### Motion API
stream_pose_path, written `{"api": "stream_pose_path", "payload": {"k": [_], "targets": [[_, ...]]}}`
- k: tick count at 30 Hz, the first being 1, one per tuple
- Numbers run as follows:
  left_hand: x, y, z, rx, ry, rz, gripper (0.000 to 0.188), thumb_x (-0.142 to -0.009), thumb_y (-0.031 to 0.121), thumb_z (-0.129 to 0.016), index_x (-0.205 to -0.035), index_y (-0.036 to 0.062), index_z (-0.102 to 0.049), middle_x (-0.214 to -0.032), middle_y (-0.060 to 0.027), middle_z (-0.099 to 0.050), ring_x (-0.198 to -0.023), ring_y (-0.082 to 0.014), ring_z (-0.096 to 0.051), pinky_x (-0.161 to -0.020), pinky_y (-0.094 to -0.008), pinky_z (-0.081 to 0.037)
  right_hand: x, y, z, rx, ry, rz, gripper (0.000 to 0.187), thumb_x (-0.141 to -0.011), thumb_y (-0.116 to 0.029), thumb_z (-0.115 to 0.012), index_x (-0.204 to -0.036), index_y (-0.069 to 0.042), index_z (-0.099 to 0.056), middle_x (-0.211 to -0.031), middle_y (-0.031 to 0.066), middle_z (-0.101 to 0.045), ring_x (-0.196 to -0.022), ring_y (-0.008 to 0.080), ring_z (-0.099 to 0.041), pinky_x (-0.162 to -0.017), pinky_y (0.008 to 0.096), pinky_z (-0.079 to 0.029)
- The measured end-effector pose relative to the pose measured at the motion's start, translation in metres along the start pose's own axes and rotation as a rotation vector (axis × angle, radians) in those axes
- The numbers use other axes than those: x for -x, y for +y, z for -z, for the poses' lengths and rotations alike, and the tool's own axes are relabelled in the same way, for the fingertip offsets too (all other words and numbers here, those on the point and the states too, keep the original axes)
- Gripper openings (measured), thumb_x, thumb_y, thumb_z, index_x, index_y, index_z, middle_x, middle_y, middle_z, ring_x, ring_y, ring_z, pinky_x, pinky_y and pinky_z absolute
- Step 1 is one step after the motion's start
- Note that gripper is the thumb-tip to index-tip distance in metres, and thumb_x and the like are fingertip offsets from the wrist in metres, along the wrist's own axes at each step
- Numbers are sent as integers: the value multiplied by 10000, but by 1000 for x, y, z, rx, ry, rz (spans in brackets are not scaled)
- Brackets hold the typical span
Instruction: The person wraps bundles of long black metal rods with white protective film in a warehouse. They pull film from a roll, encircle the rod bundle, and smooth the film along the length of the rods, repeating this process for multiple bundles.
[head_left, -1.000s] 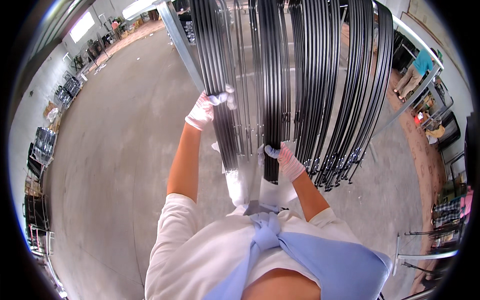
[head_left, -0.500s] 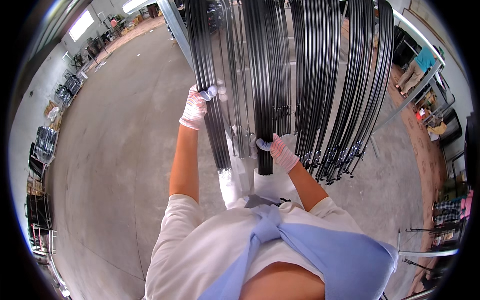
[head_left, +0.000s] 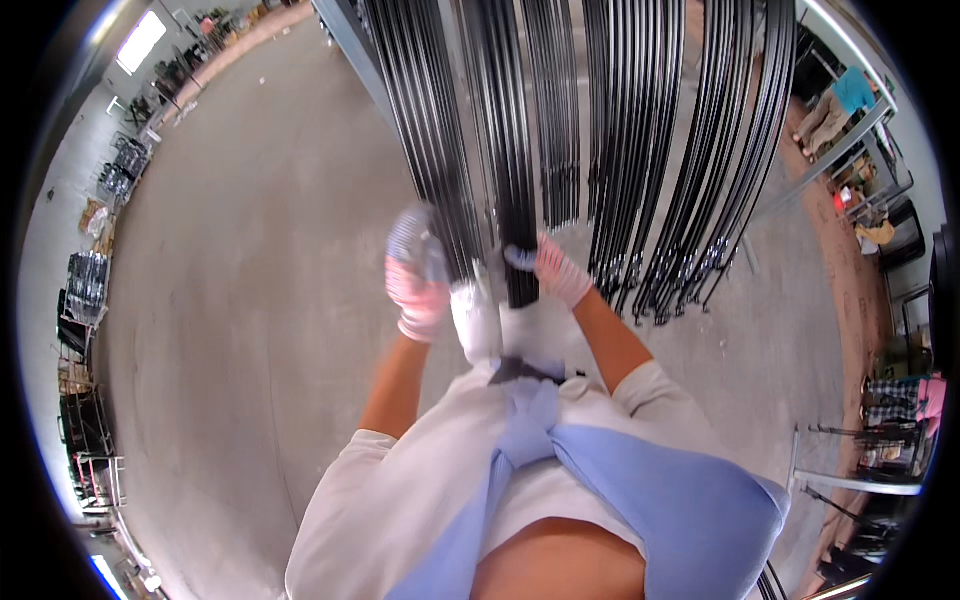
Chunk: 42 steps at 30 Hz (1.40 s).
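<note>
Both hands wear striped pink-and-white gloves with grey-blue fingertips. My right hand (head_left: 560, 270) is closed round the lower part of a bundle of long, thin black rods (head_left: 507, 160), its fingertips lying across the front. Beside the lower part of the leftmost black rods (head_left: 420, 120) is my left hand (head_left: 416, 275), raised and smeared by motion. Whether it touches those rods cannot be made out. Below both groups, white-clad legs (head_left: 478, 318) show behind the rod ends.
More black rods (head_left: 635, 140) hang in rows to the right, with small fittings at their lower ends. A grey metal frame post (head_left: 355, 50) slants at the upper left. At the far right, a person in a teal top (head_left: 850, 95) stands by shelving. Concrete floor (head_left: 230, 270) surrounds me.
My left hand has let go of the left bundle, moving down and beside it. Those rods have spread out. My right hand stays on its bundle, slightly higher in view.
</note>
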<state>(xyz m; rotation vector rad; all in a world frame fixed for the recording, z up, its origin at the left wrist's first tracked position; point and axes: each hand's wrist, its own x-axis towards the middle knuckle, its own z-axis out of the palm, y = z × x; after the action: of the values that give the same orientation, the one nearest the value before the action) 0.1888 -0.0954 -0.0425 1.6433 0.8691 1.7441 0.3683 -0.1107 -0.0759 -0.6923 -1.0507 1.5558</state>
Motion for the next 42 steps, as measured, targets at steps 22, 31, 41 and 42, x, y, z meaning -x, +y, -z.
{"api": "stream_pose_path", "payload": {"k": [22, 31, 41, 42], "targets": [[125, -96, -33, 273, -856, 698, 235, -742, 175, -585, -941, 51, -566, -813, -57, -592, -722, -92, -521, -671, -251, -434, 82, 43, 82, 1204, -63, -351, 523, -621, -338, -673, -1021, -43, -512, -798, 118, -572, -689, 176, -529, -669, 294, -430], [130, -73, -27, 764, -613, 1206, 262, -710, 34, -582, -969, 27, -540, -889, -43, -579, -789, -137, -553, -718, -272, -456, 96, 56, 116, 1431, 77, -484, 285, -672, -196, -588, -924, -67, -548, -739, 135, -575, -686, 256, -561, -617, 344, -442], [122, -74, -35, -50, -922, 552, 291, -661, 126, -618, -921, 12, -551, -843, -74, -587, -798, -193, -563, -715, -298, -442, 41, 153, 80, 11, 293, -780, 199, -739, -265, -509, -831, -99, -572, -703, 86, -567, -654, 188, -549, -637, 328, -448], [98, -42, -40, -427, -1070, 431, 302, -650, 161, -620, -905, 12, -555, -820, -87, -587, -795, -213, -560, -716, -310, -437, 43, 162, 84, -163, 238, -776, 202, -744, -260, -511, -838, -92, -571, -716, 80, -568, -659, 180, -547, -640, 319, -449]]}}
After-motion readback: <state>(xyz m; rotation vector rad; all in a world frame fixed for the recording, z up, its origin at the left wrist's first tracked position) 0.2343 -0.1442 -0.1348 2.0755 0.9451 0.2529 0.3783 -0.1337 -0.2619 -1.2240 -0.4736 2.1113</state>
